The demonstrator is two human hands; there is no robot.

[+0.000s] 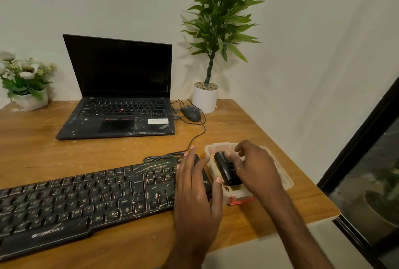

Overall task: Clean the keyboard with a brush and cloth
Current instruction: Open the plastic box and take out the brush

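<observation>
Right hand (257,167) has its grip wrapped round a black tool (227,169) in the clear box (282,177). Left hand (194,184) lies flat on the keyboard (86,199) beside it. A quick yank could tip the box.

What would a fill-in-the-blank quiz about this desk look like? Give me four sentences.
The name printed on the keyboard is ____.
The left hand lies flat on the keyboard's ____ end.
The right hand grips a black object inside a clear plastic container on the ____ desk.
The laptop behind the keyboard has its lid ____.
Missing words: Zebronics; right; wooden; open.
</observation>
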